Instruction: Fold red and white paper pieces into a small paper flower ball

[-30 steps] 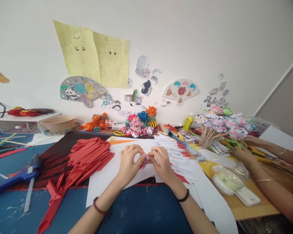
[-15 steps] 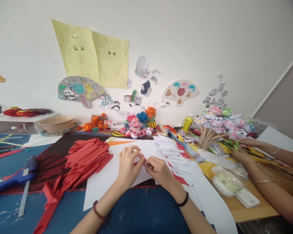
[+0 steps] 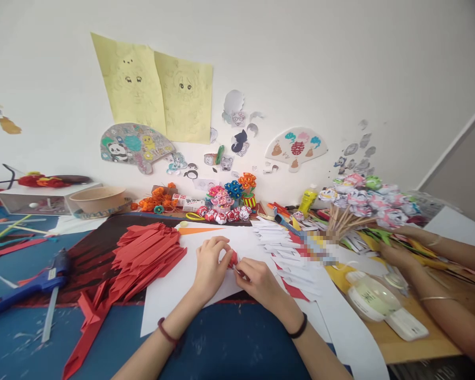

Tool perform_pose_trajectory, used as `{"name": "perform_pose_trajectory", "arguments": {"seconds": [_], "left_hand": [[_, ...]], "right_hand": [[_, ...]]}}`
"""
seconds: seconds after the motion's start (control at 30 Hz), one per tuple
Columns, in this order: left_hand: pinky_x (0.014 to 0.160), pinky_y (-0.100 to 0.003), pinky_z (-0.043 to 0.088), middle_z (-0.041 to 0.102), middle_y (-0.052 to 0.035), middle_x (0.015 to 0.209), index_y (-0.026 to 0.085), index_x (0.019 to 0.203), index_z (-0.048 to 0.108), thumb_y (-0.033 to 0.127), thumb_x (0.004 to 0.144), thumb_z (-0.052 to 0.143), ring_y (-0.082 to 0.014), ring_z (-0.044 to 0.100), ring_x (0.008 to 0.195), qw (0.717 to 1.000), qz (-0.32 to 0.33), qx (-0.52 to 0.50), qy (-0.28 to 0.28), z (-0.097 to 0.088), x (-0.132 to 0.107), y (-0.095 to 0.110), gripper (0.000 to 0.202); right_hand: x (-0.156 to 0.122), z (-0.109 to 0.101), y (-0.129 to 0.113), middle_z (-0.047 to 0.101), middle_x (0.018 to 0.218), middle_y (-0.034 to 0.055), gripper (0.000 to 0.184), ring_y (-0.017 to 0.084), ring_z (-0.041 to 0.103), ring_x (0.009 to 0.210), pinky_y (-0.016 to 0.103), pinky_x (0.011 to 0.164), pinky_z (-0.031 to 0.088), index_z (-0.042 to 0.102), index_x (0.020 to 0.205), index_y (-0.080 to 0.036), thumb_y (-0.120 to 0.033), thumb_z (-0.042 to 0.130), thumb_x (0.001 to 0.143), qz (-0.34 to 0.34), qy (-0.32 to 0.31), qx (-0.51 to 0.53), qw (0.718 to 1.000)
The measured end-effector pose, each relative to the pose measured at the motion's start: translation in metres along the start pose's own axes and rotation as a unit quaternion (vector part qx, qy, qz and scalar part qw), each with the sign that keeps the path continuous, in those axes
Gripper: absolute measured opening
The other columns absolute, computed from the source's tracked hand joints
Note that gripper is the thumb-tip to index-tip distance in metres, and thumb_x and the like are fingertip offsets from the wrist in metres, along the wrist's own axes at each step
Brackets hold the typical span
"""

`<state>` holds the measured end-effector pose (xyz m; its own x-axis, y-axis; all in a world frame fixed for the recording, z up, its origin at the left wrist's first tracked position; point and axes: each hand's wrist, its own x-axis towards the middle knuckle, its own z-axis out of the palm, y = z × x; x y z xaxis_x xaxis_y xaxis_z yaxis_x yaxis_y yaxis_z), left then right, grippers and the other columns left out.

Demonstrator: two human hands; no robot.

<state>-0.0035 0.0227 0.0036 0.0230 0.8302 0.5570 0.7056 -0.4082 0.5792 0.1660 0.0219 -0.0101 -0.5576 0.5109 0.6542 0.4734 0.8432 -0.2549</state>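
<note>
My left hand (image 3: 209, 264) and my right hand (image 3: 257, 278) meet over a white sheet (image 3: 174, 287) on the table. Both pinch a small rolled red-and-white paper piece (image 3: 233, 259) between their fingertips. My left fingers curl round it from the left and my right thumb and forefinger grip its end. A pile of folded red paper strips (image 3: 142, 258) lies to the left of my hands. A row of folded white paper strips (image 3: 281, 248) lies to the right.
A blue glue gun (image 3: 27, 285) lies at the left. Another person's hands (image 3: 396, 253) work at the right beside a bunch of paper flowers on sticks (image 3: 364, 203). A brown bowl (image 3: 97, 200), small paper flowers (image 3: 225, 203) and a yellow glue bottle (image 3: 306, 200) stand along the wall.
My hands have drawn closer together and the red-and-white paper has been rolled tighter between the fingertips. The other person's hands have shifted slightly.
</note>
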Motion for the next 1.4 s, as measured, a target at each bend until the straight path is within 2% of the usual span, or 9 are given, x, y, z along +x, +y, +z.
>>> {"name": "perform_pose_trajectory", "arguments": {"seconds": [0.23, 0.4, 0.5, 0.6, 0.77, 0.9, 1.1, 1.2, 1.4], "left_hand": [[0.084, -0.034, 0.044, 0.071, 0.0007, 0.088, 0.022, 0.085, 0.061, 0.024, 0.094, 0.051, -0.0189, 0.065, 0.084, 0.997, -0.018, -0.061, -0.043, 0.001, -0.006, 0.010, 0.014], [0.086, -0.036, 0.040, 0.068, -0.0033, 0.111, 0.022, 0.089, 0.060, 0.025, 0.098, 0.046, -0.0211, 0.060, 0.101, 0.997, 0.076, 0.006, -0.006, 0.002, -0.010, 0.014, 0.017], [0.087, -0.038, 0.040, 0.064, -0.0058, 0.119, 0.022, 0.094, 0.060, 0.026, 0.100, 0.042, -0.0224, 0.057, 0.107, 0.995, 0.092, 0.038, 0.010, 0.003, -0.011, 0.014, 0.019], [0.090, -0.040, 0.039, 0.062, -0.0066, 0.124, 0.023, 0.100, 0.060, 0.027, 0.100, 0.041, -0.0240, 0.055, 0.113, 0.996, 0.062, 0.058, 0.013, 0.005, -0.012, 0.013, 0.020], [0.088, -0.039, 0.037, 0.066, -0.0027, 0.116, 0.024, 0.096, 0.060, 0.026, 0.101, 0.042, -0.0200, 0.061, 0.101, 0.997, 0.052, 0.049, -0.008, 0.005, -0.013, 0.015, 0.019], [0.089, -0.040, 0.037, 0.065, -0.0036, 0.117, 0.024, 0.094, 0.061, 0.026, 0.100, 0.044, -0.0205, 0.058, 0.104, 0.997, 0.066, 0.040, 0.005, 0.005, -0.014, 0.019, 0.018], [0.089, -0.040, 0.043, 0.065, -0.0045, 0.113, 0.024, 0.089, 0.065, 0.027, 0.095, 0.052, -0.0236, 0.060, 0.107, 1.000, -0.004, -0.007, 0.014, 0.006, -0.013, 0.015, 0.015], [0.085, -0.035, 0.048, 0.067, -0.0030, 0.105, 0.024, 0.086, 0.066, 0.026, 0.094, 0.053, -0.0212, 0.064, 0.099, 0.998, -0.018, -0.051, 0.010, 0.007, -0.012, 0.011, 0.015], [0.082, -0.032, 0.047, 0.067, -0.0022, 0.110, 0.023, 0.086, 0.066, 0.025, 0.094, 0.054, -0.0171, 0.065, 0.090, 0.998, 0.007, -0.061, 0.014, 0.007, -0.015, 0.011, 0.015]], "right_hand": [[0.000, 0.005, 0.003, 0.053, 0.063, -0.0027, 0.019, 0.011, 0.048, 0.055, 0.024, 0.057, 0.035, 0.050, 0.069, -0.020, -0.013, 0.053, 0.086, 0.082, 0.040, -0.034, 0.995], [0.001, 0.006, 0.004, 0.057, 0.066, -0.0015, 0.020, 0.013, 0.052, 0.058, 0.025, 0.057, 0.036, 0.051, 0.071, -0.020, -0.020, 0.055, 0.091, 0.136, 0.047, -0.042, 0.989], [0.002, 0.005, 0.003, 0.060, 0.072, 0.0006, 0.020, 0.014, 0.056, 0.064, 0.025, 0.061, 0.041, 0.053, 0.075, -0.020, -0.020, 0.050, 0.095, 0.131, 0.028, -0.003, 0.991], [0.002, 0.005, 0.003, 0.063, 0.076, 0.0027, 0.019, 0.016, 0.059, 0.069, 0.027, 0.066, 0.045, 0.055, 0.079, -0.020, -0.017, 0.048, 0.096, 0.118, 0.033, 0.020, 0.992], [0.003, 0.006, 0.005, 0.061, 0.074, 0.0019, 0.018, 0.016, 0.058, 0.068, 0.027, 0.065, 0.046, 0.053, 0.075, -0.020, -0.013, 0.050, 0.092, 0.118, 0.029, 0.040, 0.992], [0.004, 0.005, 0.005, 0.059, 0.072, -0.0002, 0.019, 0.015, 0.056, 0.065, 0.026, 0.063, 0.044, 0.050, 0.072, -0.020, -0.011, 0.051, 0.088, 0.131, 0.027, 0.063, 0.989], [0.002, 0.007, 0.006, 0.060, 0.077, 0.0023, 0.018, 0.016, 0.058, 0.070, 0.027, 0.067, 0.046, 0.053, 0.075, -0.020, -0.008, 0.049, 0.087, 0.106, 0.019, 0.064, 0.992], [0.001, 0.009, 0.008, 0.060, 0.075, 0.0029, 0.018, 0.017, 0.058, 0.069, 0.027, 0.065, 0.045, 0.052, 0.073, -0.020, -0.008, 0.049, 0.087, 0.095, 0.010, 0.042, 0.995], [0.001, 0.009, 0.007, 0.056, 0.071, 0.0003, 0.020, 0.015, 0.054, 0.065, 0.027, 0.063, 0.043, 0.047, 0.070, -0.020, -0.010, 0.050, 0.087, 0.120, 0.012, 0.070, 0.990]]}}
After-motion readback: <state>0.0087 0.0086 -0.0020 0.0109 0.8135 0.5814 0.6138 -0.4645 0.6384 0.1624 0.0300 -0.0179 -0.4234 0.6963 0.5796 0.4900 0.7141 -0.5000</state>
